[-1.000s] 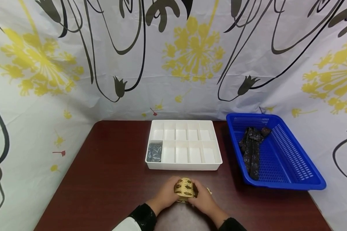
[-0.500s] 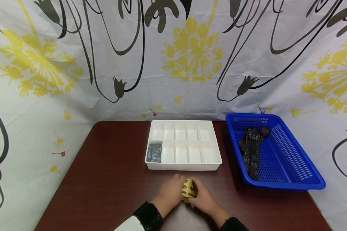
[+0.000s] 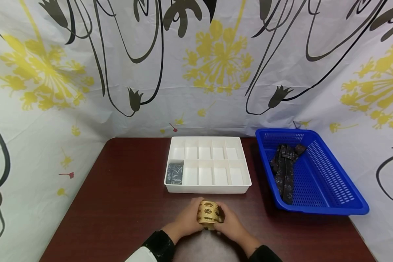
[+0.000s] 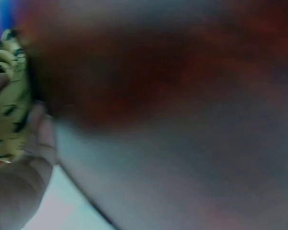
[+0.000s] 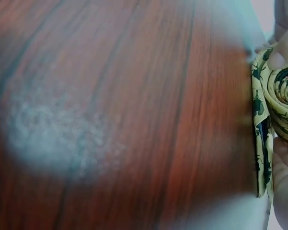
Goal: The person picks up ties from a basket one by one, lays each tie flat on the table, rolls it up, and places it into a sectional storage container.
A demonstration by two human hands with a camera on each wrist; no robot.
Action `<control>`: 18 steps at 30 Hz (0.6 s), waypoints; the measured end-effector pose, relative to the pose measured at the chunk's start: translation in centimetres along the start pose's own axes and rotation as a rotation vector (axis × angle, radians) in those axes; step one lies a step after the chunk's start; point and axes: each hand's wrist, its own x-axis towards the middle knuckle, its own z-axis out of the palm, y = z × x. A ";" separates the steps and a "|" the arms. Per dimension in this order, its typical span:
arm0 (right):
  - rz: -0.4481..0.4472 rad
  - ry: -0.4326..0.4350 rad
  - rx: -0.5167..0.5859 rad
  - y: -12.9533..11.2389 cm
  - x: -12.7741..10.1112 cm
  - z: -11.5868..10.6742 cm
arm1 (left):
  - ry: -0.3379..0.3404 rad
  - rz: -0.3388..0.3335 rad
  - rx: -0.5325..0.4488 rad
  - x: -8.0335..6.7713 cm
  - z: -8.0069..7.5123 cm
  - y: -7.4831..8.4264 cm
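A yellow necktie (image 3: pixel 208 213) with dark marks is wound into a roll near the front of the table, between both hands. From the left, my left hand (image 3: pixel 187 217) grips the roll. My right hand (image 3: pixel 232 225) holds its other side, thumb toward the front. In the right wrist view the coiled end of the necktie (image 5: pixel 278 112) shows its spiral layers, with a flat length of it beside the coil. At the left edge of the left wrist view, fingers hold the patterned necktie (image 4: pixel 12 120); the rest there is blurred.
A white divided tray (image 3: pixel 206 189) stands behind the hands, a grey patterned roll (image 3: pixel 175 174) in its front left compartment. To the right, a blue basket (image 3: pixel 321 210) holds several dark patterned neckties (image 3: pixel 285 171). A printed curtain (image 3: pixel 190 109) hangs behind the table (image 3: pixel 124 189).
My left hand turned over the roll, then drew back left, uncovering more of it. The loose yellow end seen earlier beside my right hand no longer shows.
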 end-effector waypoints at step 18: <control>-0.049 0.018 -0.158 0.0 0.1 -0.3 | 0.110 0.098 -0.136 0.0 0.6 0.0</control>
